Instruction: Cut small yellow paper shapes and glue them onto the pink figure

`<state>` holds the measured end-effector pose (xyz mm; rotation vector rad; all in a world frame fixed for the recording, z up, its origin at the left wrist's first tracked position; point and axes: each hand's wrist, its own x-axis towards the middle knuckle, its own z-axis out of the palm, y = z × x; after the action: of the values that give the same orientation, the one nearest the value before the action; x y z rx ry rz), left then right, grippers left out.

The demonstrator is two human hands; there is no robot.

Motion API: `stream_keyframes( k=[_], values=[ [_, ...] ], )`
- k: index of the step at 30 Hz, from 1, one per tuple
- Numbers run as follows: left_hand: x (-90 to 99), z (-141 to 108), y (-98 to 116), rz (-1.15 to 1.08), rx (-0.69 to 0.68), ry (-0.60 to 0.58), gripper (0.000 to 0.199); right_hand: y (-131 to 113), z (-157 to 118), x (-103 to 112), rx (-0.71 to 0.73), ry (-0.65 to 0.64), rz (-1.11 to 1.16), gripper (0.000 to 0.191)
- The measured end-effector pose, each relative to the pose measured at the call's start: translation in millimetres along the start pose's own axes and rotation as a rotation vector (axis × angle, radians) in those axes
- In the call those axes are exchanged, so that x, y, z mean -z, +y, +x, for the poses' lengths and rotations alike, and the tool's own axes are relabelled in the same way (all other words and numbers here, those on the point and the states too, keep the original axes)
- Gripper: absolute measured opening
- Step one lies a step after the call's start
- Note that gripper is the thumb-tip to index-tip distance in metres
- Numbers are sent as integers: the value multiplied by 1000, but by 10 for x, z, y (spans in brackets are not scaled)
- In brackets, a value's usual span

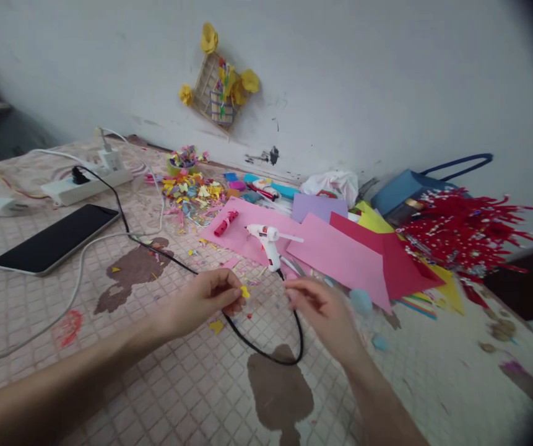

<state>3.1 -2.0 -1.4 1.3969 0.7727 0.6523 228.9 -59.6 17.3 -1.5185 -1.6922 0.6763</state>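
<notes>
My left hand (217, 292) is closed in a pinch on a small yellow paper piece (245, 292), above the table's middle. To its right, my right hand (315, 305) has thumb and fingertips together; what they hold, if anything, is too small to make out. A white hot glue gun (269, 244) lies just beyond both hands on pink paper (242, 217), with a glue stick out of its back. Its black cord (266, 355) loops on the table between and below my hands. Another yellow paper scrap (216, 326) lies near my left hand.
A tablet (57, 238) and a power strip (85, 186) with cables are at left. Colourful paper scraps (196, 189) lie heaped at the back. Coloured sheets (340, 254), a red tinsel-like bunch (465, 226) and a blue bag (396, 192) are at right. A wall stands behind.
</notes>
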Motion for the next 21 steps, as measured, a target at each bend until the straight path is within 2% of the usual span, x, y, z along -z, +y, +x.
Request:
stream_keyframes(
  k=[2,5,8,14,21],
  values=[
    [-31,-20,3,49,-37,-18,20,-135,7,-228,-2,-163,133,18],
    [-55,-39,13,132,-91,-16,17,-224,43,-467,23,-202,131,13],
    [-57,-50,29,202,-115,13,16,-213,82,-558,34,-166,102,14],
    [-40,-62,31,292,-121,59,14,-200,97,-596,108,-73,6,13],
    [-13,-34,-33,196,-65,28,21,-190,65,-613,226,17,-228,16]
  ],
)
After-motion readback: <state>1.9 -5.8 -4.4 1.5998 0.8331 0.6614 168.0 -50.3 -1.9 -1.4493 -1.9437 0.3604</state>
